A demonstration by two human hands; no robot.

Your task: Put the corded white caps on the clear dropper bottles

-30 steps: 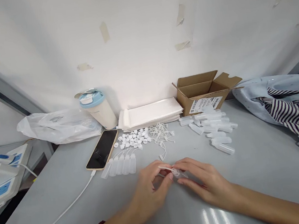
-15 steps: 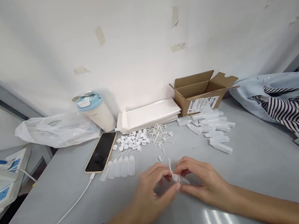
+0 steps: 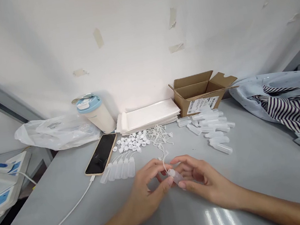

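A small translucent plastic bottle (image 3: 176,176) is tilted between my two hands, above the grey table. From its neck a thin white strap (image 3: 164,161) sticks up. My left hand (image 3: 153,182) pinches the neck end between thumb and fingers. My right hand (image 3: 199,176) is around the bottle's lower end, thumb in front and fingers curled behind, with its index finger lifted away. Beyond my left hand several bottles with straps (image 3: 120,169) lie in a row. Loose white caps (image 3: 133,141) and a tangle of white straps (image 3: 160,135) are farther back. Plain bottles (image 3: 216,124) lie in a pile at right.
A phone (image 3: 101,154) with a charging cable lies left of the row. Along the wall stand a tumbler (image 3: 99,115), a stack of white envelopes (image 3: 150,116) and an open cardboard box (image 3: 202,98). A plastic bag (image 3: 55,132) is at left, folded cloth (image 3: 289,101) at right.
The bottle has shifted slightly left and turned so more of its body shows. My right fingers have loosened and spread a little; my left hand keeps its pinch.
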